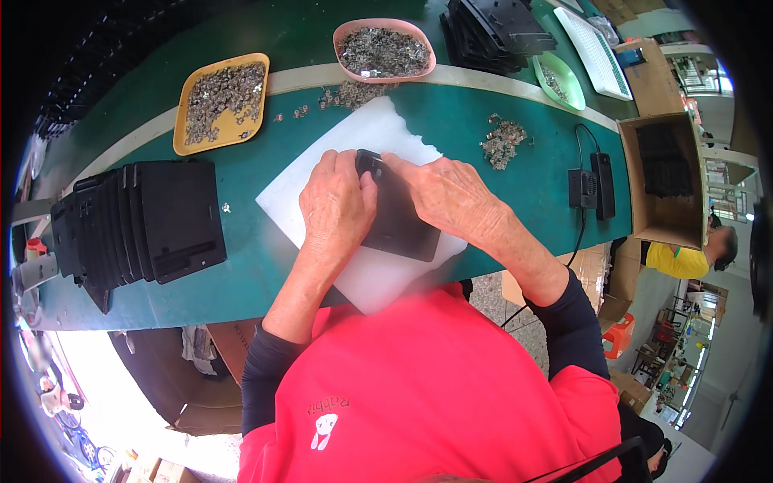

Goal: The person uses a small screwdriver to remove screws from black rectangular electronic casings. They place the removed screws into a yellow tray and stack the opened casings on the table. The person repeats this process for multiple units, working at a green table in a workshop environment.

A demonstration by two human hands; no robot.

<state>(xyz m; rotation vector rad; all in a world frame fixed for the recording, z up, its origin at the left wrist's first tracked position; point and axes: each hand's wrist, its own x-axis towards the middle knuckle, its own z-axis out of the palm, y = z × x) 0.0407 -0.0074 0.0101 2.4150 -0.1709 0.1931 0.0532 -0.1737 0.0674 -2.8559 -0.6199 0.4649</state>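
Observation:
A flat black plastic panel (pixel 403 221) lies tilted on a white foam sheet (pixel 299 173) in front of me. My left hand (pixel 338 197) is closed around the panel's upper left side, thumb lying on its face. Over the panel's upper right part, my right hand (pixel 455 197) has its fingers bent together, with the index fingertip pressing at the top edge. A tiny silvery bit shows beside that fingertip, too small to name. What the right fingers pinch is hidden. Small loose metal clips (pixel 352 95) lie in a heap just beyond the foam.
A stack of black panels (pixel 173 221) stands at left. Small parts fill a yellow tray (pixel 181 133), a pink tray (pixel 427 40) and a green bowl (pixel 555 68). Another heap (pixel 503 143), black adapters (pixel 602 187) with cords and an open cardboard box (pixel 668 221) are at right.

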